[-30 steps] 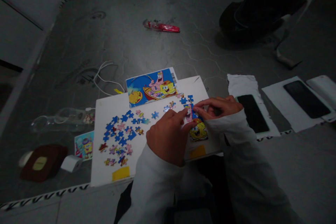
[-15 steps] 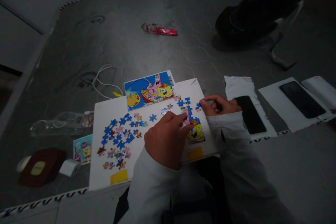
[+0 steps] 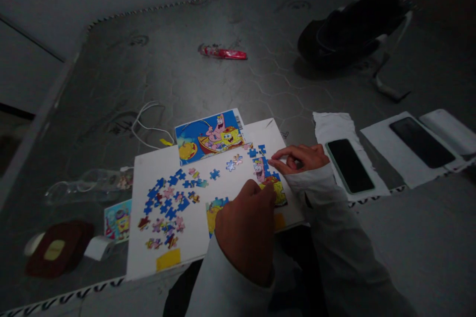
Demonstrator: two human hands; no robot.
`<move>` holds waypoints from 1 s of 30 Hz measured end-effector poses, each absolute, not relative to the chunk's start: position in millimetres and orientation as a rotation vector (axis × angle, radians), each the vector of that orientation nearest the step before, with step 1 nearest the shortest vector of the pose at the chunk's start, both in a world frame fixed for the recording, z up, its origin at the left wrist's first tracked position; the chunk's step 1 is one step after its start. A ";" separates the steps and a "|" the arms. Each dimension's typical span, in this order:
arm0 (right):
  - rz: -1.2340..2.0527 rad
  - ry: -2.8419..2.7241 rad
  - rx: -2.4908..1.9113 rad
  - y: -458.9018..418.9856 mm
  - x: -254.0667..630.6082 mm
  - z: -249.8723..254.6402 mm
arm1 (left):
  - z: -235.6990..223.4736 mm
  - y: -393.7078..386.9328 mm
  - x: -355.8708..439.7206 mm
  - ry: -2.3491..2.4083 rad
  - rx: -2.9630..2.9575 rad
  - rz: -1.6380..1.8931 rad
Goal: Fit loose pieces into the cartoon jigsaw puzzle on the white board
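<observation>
On a white board (image 3: 223,178) lies a joined jigsaw section (image 3: 259,170), showing a pink figure and a yellow one. My left hand (image 3: 247,230) is curled with its fingertips pressed together on the lower part of this section and covers some of it. From the right, my right hand (image 3: 303,158) pinches a small blue puzzle piece (image 3: 268,163) at the section's upper right edge; the fingertips partly hide it. Another joined section (image 3: 212,215), yellow and blue, shows beside my left hand. Many loose puzzle pieces (image 3: 171,203) are spread over the board's left half.
A picture card (image 3: 208,136) overlaps the board's far edge. To the right, a phone (image 3: 350,166) and a second phone (image 3: 422,142) lie on paper. On the left are a brown case (image 3: 61,252), a white adapter (image 3: 99,247) and a cable (image 3: 147,124). A dark cap-like object (image 3: 349,32) sits farther back.
My right hand has carried the blue piece left to the joined section's edge. My left hand has moved down toward me, uncovering the pink figure and the yellow section.
</observation>
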State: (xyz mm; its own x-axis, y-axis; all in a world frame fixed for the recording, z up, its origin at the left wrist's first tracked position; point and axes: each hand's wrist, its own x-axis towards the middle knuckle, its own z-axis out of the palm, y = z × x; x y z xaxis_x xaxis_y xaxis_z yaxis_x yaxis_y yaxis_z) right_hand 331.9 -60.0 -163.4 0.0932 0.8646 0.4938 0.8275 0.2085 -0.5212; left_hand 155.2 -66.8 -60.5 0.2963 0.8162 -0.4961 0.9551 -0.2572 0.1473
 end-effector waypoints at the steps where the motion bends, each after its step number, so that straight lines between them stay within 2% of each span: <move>1: 0.056 -1.704 -1.606 -60.2 331.2 -163.2 | -60.5 -66.4 156.3 1.603 2.142 -0.447; 11: 0.118 -1.666 -1.693 -64.0 322.2 -151.8 | -62.4 -63.9 154.0 1.615 2.130 -0.455; 20: 0.194 -1.690 -1.658 -58.4 335.9 -172.1 | -69.1 -62.3 152.6 1.556 2.207 -0.387; 30: 0.140 -1.611 -1.686 -62.1 323.7 -161.3 | -64.1 -58.4 152.8 1.573 2.131 -0.380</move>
State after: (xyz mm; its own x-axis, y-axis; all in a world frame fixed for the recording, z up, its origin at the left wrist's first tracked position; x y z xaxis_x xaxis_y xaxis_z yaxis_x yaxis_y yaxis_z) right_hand 323.7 -62.1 -161.3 0.1886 0.8858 0.4241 0.7994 0.1124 -0.5902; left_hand 152.8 -58.4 -64.1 0.3073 0.8229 -0.4779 0.9503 -0.2389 0.1997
